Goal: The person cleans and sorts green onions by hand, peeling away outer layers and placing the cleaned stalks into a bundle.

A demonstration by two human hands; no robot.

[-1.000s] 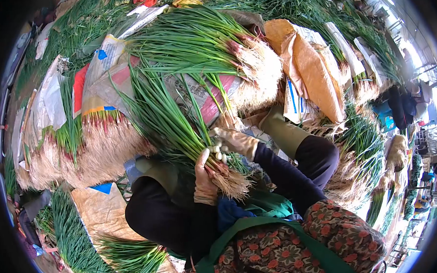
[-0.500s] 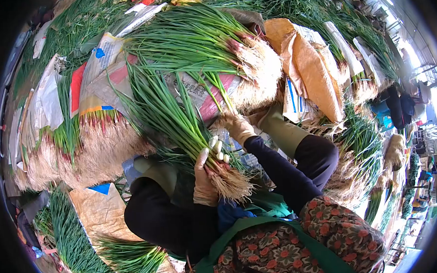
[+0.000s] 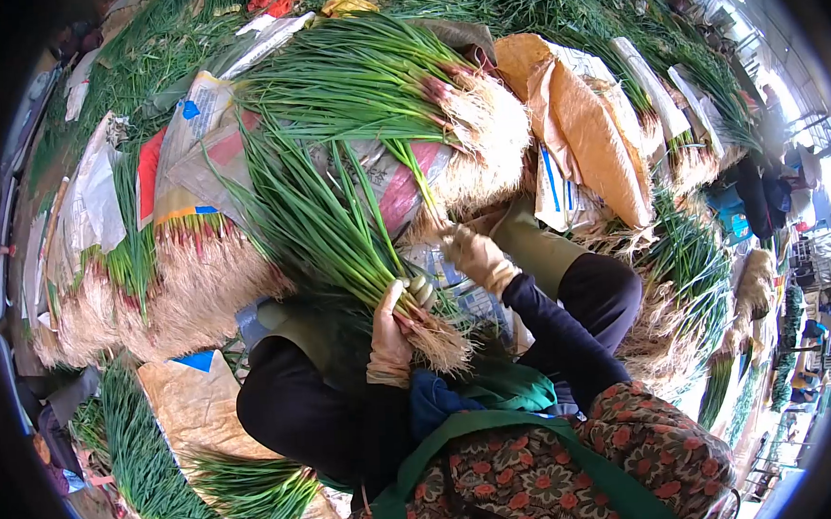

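My gloved left hand (image 3: 394,333) is closed around a bunch of green onions (image 3: 341,244) near its root end. The long green leaves fan up and to the left, and the pale roots (image 3: 440,342) hang out at the lower right. My gloved right hand (image 3: 480,259) is to the right of the bunch, apart from it. Motion blurs its fingers, so whether they hold anything cannot be made out. Just up and left of that hand, a few separate green onion stalks (image 3: 416,171) lie against the large pile of green onions (image 3: 361,81).
Sacks cover more rooted green onions on the left (image 3: 197,250). A tan sack (image 3: 581,127) lies right of the large pile. More green onions (image 3: 254,489) rest on a brown sack (image 3: 204,399) at lower left. My knees (image 3: 292,409) flank the work area.
My right hand has moved right and slightly down, away from the stalks it was gripping. The bunch in my left hand has shifted slightly, and the left fingers stay around it.
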